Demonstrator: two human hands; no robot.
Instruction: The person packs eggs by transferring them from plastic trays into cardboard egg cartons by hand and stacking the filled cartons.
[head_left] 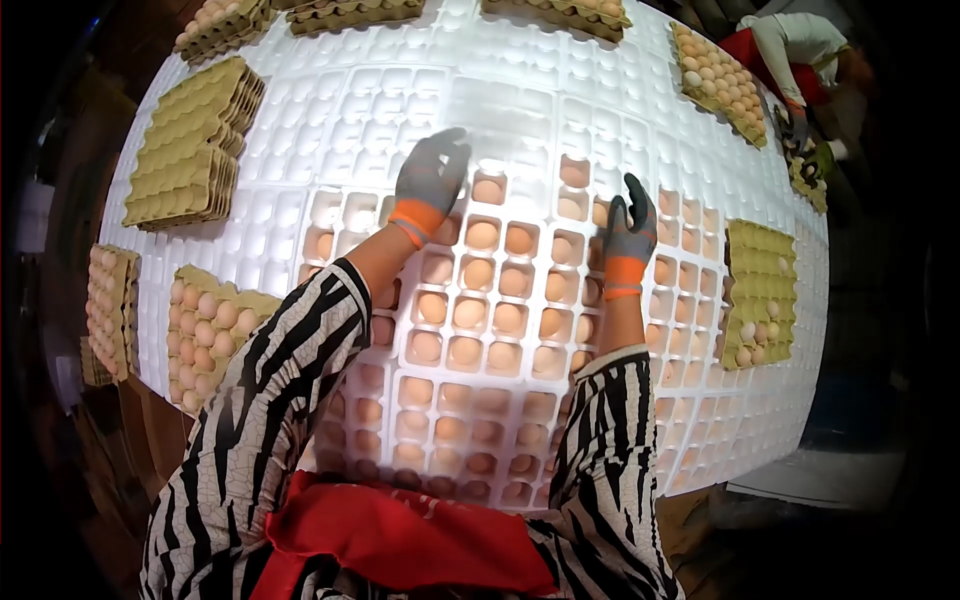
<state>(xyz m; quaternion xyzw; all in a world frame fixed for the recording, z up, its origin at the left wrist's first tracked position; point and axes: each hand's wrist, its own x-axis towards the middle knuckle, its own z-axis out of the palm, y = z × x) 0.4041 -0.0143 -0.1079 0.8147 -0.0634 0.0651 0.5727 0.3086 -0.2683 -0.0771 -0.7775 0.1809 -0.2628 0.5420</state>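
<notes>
My left hand, in a grey glove with an orange cuff, is over the white foam trays, left of the topmost egg of the middle columns. Its fingers are slightly blurred, and whatever lies under them is hidden. My right hand, gloved the same way, is above the egg columns to the right. Its thumb and fingers are apart, and an egg sits in a cell beside the thumb. Rows of brown eggs fill square cells between and below my hands.
Stacked empty pulp trays stand at the upper left. Egg-filled pulp trays are at the left, along the far edge and at the upper right. A partly filled pulp tray lies right. Another person is at the upper right.
</notes>
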